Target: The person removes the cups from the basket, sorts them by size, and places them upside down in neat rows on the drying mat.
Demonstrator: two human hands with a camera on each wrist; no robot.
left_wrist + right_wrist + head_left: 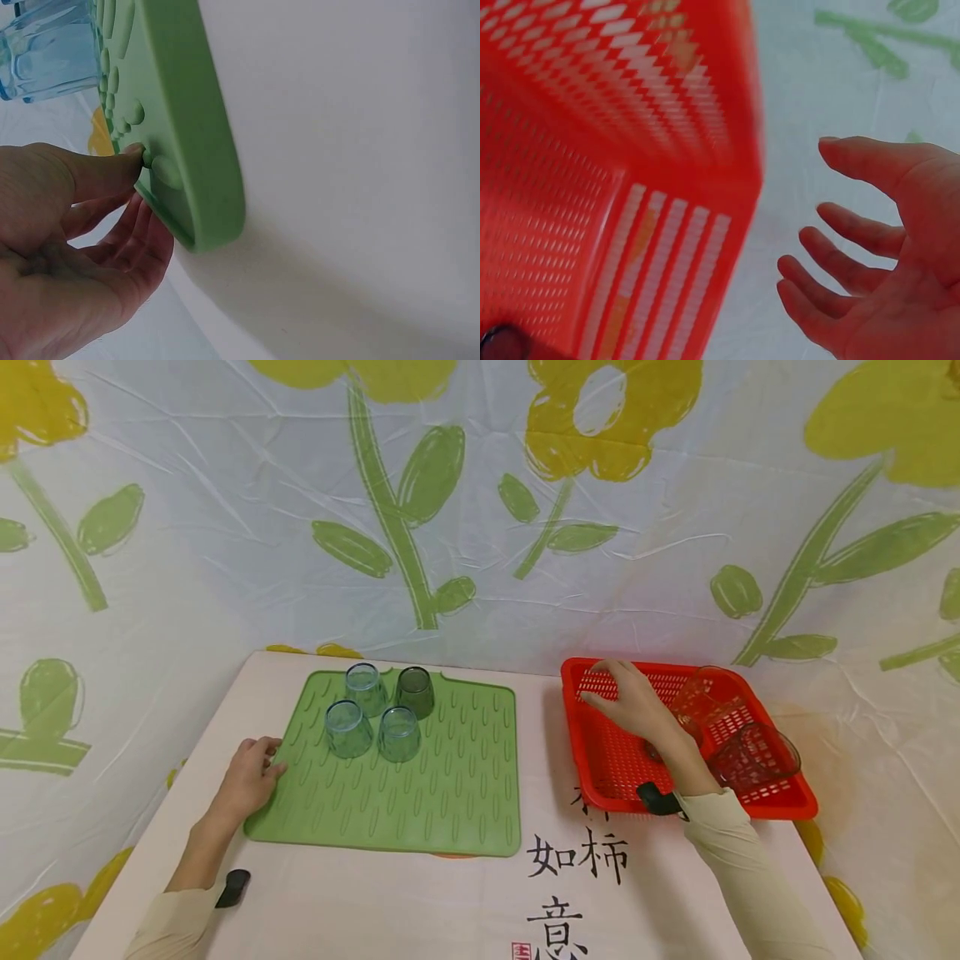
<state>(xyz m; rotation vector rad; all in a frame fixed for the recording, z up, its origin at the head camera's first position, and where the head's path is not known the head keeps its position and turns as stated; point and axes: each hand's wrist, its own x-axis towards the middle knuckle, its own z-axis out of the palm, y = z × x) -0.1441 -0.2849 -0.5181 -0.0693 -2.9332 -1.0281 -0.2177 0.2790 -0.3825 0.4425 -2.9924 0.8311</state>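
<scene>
My left hand (249,778) is at the left edge of a green draining mat (457,785). In the left wrist view its thumb (120,171) presses the mat's top while the fingers curl round the rim, pinching it. Three blue glasses (348,731) and a dark grey glass (416,693) stand on the mat's back left part, upside down or upright I cannot tell. Above the left side of a red basket (611,768), my right hand (636,703) hovers with fingers spread and nothing held. See-through glasses (757,756) lie in the basket, one partly hidden by the right arm.
The pale table (360,902) bears black brush characters (577,858) between mat and basket. A white cloth with yellow flowers (510,602) hangs behind the table. The basket's raised rim (573,735) surrounds the glasses.
</scene>
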